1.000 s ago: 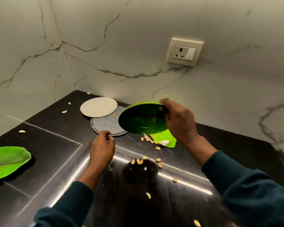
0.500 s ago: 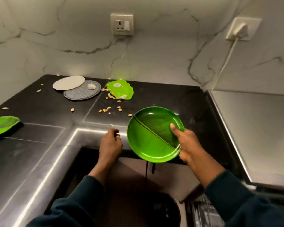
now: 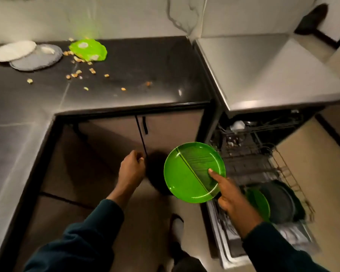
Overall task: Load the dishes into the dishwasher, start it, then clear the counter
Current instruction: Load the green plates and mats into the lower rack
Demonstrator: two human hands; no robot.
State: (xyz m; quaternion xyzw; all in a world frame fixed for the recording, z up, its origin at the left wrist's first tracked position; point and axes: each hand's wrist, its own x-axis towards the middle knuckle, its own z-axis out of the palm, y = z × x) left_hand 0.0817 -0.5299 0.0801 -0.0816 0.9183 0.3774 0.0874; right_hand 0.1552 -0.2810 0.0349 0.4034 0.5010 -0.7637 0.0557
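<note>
Green plate [image 3: 188,173], round and split by a raised divider, was held in the air beside the pulled-out lower rack [image 3: 263,169] of an open dishwasher [image 3: 263,79], its face tilted toward the camera. It looked like thin, stiff plastic: probably light, unlikely to shatter, and glossy enough to slide in a loose grip. The rim appeared to be the safest place to take it, as the right hand [image 3: 230,195] did, with the thumb [image 3: 214,173] pressed on the inner face near the edge and the other fingers hidden behind the plate. That hand was closed around the rim on the plate's lower right side.

The left hand [image 3: 132,169] hung in front of the cabinet doors [image 3: 114,138] with its fingers curled into a loose fist; whether it pinched anything small could not be told, as the view was blurred.

In the rack, another green plate [image 3: 259,203] and a dark round dish [image 3: 283,201] already stood on edge. On the black counter [image 3: 145,61] behind lay a green leaf-shaped dish [image 3: 88,50], a white disc [image 3: 12,50] overlapping a grey mat [image 3: 37,59], and scattered crumbs [image 3: 81,72], so loading and clearing both seemed unfinished.
</note>
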